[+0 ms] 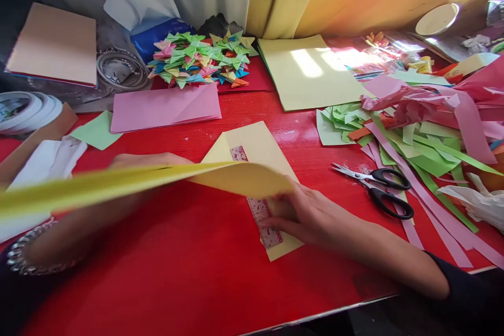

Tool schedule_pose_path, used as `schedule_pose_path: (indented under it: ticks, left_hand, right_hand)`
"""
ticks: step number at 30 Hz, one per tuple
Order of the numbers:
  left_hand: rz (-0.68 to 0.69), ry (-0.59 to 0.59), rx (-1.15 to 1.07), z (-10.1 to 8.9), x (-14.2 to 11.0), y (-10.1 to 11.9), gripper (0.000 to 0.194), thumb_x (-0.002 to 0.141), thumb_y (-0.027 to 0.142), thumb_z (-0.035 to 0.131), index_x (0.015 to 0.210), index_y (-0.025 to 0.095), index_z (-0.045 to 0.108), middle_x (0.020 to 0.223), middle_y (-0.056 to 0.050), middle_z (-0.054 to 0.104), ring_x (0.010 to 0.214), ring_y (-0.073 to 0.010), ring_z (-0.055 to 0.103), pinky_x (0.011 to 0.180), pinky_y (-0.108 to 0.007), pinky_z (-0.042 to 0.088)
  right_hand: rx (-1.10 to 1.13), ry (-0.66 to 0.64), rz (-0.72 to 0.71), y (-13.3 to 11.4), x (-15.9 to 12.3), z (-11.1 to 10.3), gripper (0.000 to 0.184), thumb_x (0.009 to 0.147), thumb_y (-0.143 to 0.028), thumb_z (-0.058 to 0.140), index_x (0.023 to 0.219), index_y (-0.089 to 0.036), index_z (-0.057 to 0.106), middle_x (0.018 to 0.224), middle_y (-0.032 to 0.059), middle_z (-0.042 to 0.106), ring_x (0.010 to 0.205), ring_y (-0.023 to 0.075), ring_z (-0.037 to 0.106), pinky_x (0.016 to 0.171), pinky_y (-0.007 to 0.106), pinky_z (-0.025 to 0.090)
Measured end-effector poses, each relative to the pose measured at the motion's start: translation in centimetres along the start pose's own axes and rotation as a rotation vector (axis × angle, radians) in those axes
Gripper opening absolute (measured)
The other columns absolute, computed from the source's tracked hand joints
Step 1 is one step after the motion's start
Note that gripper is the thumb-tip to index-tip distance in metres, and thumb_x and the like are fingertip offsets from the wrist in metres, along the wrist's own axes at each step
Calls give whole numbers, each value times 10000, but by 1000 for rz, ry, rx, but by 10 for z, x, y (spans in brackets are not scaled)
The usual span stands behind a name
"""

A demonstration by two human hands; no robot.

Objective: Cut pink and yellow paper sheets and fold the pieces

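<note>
A sheet of yellow paper (220, 176), seen nearly edge-on and blurred at the left, stretches across the table from the left edge of the view. Its curled right end meets the fingers of my right hand (305, 210), which are closed on it. My right thumb lies over a patterned ruler (264, 220). Under the ruler is another piece of yellow paper (262, 142), flat on the table. My left hand (151, 158) is behind the raised sheet, so its fingers are hidden; a beaded bracelet circles that wrist.
Black-handled scissors (388, 194) lie open at right beside a heap of paper strips (417, 152). Folded paper pieces (200, 58), pink paper (167, 107) and a yellow stack (311, 71) are at the back of the red table (177, 283). Tape rolls (35, 113) sit at left.
</note>
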State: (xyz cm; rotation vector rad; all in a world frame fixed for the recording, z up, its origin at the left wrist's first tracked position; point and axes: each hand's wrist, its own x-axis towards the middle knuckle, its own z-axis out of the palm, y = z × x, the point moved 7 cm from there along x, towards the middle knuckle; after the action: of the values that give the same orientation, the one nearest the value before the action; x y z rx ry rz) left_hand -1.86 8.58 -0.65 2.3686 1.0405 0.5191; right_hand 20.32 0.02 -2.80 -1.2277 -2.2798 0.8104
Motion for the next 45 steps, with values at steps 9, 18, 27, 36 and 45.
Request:
schedule_pose_path:
  ticks: [9,18,27,36,45]
  left_hand:
    - [358,-218,159,29,9,12,371,936,266,417,1285,329,527,1367,26,515,1321,-190,396,1116,-389,311]
    - [294,-5,87,20,25,18,254,919,308,458,998,217,681,1045,-6,723,974,-152,666,866,-270,513]
    - [107,-10,46,12,40,9,361,911,434,439,986,166,668,915,11,722,759,-120,647,654,-183,466]
    - [384,-223,91,33,39,8,412,919,450,393,1235,258,574,1350,-32,539,1299,-210,427,1094,-365,317]
    - [230,-37,70,25,49,12,281,903,325,507,1068,161,666,1150,-25,678,1061,-158,632,960,-277,473]
  right_hand:
    - [-12,1,10,-3,2,-1,240,850,-256,601,955,-226,387,1263,155,567,1296,247,425,922,414,508]
    - [-16,-38,-56,-3,2,0,245,899,-213,504,1140,-207,464,1296,110,531,1281,215,439,1013,372,448]
    - [22,-16,43,2,2,-1,220,852,-266,598,868,-228,382,1219,129,576,1220,245,506,878,367,510]
    - [20,-6,25,1,2,-1,187,849,-231,575,881,-229,391,1224,139,594,1281,240,444,914,391,508]
    - [66,-32,39,1,3,-1,232,792,-70,490,820,-248,344,1149,101,619,1283,222,444,895,345,498]
